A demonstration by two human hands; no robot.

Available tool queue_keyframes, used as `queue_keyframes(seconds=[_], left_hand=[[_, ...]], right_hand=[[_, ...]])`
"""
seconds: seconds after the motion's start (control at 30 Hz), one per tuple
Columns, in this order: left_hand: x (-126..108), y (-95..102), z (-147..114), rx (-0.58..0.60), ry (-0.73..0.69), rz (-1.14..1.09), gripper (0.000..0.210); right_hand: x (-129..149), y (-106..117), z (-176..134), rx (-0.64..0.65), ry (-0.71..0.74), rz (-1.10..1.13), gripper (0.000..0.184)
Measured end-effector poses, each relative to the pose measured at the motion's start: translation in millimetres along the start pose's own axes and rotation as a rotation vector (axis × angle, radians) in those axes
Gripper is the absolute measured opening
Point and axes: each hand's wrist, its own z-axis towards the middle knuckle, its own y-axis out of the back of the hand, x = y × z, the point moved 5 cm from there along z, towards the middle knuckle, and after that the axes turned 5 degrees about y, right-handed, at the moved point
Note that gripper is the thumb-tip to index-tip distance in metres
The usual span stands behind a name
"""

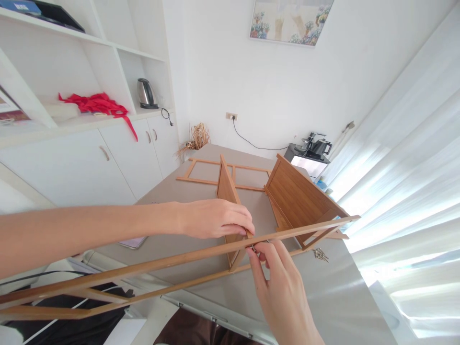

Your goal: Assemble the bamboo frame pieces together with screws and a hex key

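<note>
A wooden side frame [172, 261] with two long rails lies on edge across the near side of the table. My left hand [219, 218] is closed over the near end of a brown wooden shelf board [226, 182], where it meets the upper rail. My right hand [278, 278] pinches a small metal piece [253, 247] against that rail, just below my left fingertips. The fingers hide most of the piece, so its exact kind does not show. A wider brown panel [305, 191] stands tilted at the frame's right end.
Several loose screws [320, 255] lie on the grey table [334, 287] to the right. Another slim wooden frame [204, 181] rests flat farther back. A flat pale-edged object [132, 243] lies under my left forearm. A stand with a kettle [319, 147] is beyond the table, beside curtains.
</note>
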Motion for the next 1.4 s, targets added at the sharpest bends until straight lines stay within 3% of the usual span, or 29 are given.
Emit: queue_keyframes(seconds=[0.3, 0.73, 1.03, 1.23, 1.4], left_hand=[[1.7, -2.2, -3.3, -0.024, -0.008, 0.050, 0.028], [-1.3, -4.5, -7.3, -0.039, -0.093, 0.423, 0.049], [-1.4, -5.1, -10.2, -0.037, -0.149, 0.534, 0.055], [-0.4, -5.2, -7.5, -0.120, -0.165, 0.410, 0.034], [-2.2, -4.8, -5.0, -0.106, -0.152, 0.371, 0.022]], right_hand=[[0.6, -1.3, -1.5, 0.008, -0.023, 0.019, 0.012], [0.0, -0.1, -1.2, 0.003, -0.029, -0.007, 0.014], [-2.7, -2.5, -3.6, 0.002, -0.085, 0.030, 0.016], [-3.6, -3.8, -5.7, 0.026, -0.112, 0.082, 0.011], [-1.0, 0.2, -5.3, 0.031, -0.097, 0.063, 0.008]])
